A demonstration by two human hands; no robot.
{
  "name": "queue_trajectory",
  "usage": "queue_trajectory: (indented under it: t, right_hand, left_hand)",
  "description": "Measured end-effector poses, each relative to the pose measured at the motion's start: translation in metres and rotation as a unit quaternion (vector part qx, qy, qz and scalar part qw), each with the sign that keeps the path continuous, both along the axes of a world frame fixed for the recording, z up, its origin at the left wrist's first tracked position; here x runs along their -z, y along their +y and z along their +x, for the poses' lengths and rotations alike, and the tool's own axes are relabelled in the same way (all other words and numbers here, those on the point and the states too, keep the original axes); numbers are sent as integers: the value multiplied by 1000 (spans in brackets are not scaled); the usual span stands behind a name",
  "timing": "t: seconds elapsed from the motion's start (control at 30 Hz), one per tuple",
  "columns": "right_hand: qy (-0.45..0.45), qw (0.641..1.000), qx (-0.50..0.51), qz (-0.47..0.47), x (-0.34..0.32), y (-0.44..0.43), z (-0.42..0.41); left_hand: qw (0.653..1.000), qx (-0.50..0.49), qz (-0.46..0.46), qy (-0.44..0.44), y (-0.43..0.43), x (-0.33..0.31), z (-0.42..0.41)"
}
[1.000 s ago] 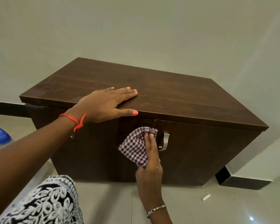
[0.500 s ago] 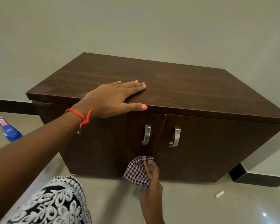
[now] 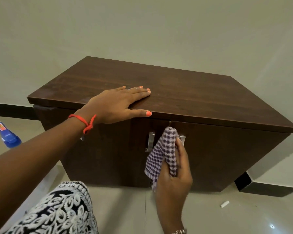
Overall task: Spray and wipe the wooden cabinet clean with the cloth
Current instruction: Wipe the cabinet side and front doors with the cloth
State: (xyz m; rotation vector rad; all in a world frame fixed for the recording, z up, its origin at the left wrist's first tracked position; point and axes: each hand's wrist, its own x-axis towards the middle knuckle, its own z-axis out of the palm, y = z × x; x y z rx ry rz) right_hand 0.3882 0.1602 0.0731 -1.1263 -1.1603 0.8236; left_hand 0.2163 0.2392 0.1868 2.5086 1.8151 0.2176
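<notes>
A low dark wooden cabinet (image 3: 201, 98) with two front doors stands on the floor against the wall. My left hand (image 3: 118, 103) lies flat on its top near the front edge, fingers spread and thumb over the edge. My right hand (image 3: 174, 176) grips a purple-and-white checked cloth (image 3: 161, 156) and presses it against the door fronts at the middle seam. The cloth partly covers the right metal handle (image 3: 183, 139); the left handle (image 3: 150, 141) shows beside it. A blue spray bottle (image 3: 8, 136) stands on the floor at the far left, away from both hands.
A pale wall rises behind the cabinet with a black skirting (image 3: 267, 190) along its base. The floor is glossy tile, with a small white scrap (image 3: 225, 204) at the right. My patterned black-and-white clothing (image 3: 57, 211) fills the lower left.
My right hand has slid the cloth down to the bottom of the doors and back up to the handles. My left hand has stayed flat on the top.
</notes>
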Motion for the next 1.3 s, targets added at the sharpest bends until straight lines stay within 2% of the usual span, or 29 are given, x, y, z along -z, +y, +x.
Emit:
queue_trajectory:
  t: [0.17, 0.3, 0.67, 0.77, 0.87, 1.0, 1.13, 1.3]
  right_hand:
    - [-102, 993, 10, 50, 11, 25, -6]
    - [-111, 992, 11, 56, 32, 30, -3]
    - [-161, 986, -17, -27, 76, 21, 1]
    - [-147, 985, -48, -74, 77, 15, 1]
    - [-93, 988, -56, -110, 71, 10, -1]
    - [6, 987, -7, -161, 66, 5, -4]
    - [31, 972, 30, -233, 64, -8, -13]
    - [57, 954, -24, -293, 51, -24, -43]
  left_hand:
    - [1000, -3, 5, -2, 2, 2, -2]
    - [1000, -10, 3, -1, 2, 2, -1]
    - [1000, 0, 5, -1, -2, -2, 1]
    - [1000, -8, -7, -2, -4, -4, 3]
    - [1000, -9, -10, -6, -6, -5, 4]
    - [1000, -8, -10, -13, -5, -5, 3]
    - [1000, -13, -12, -11, -6, -5, 3]
    - [1000, -18, -13, -12, -6, -5, 3]
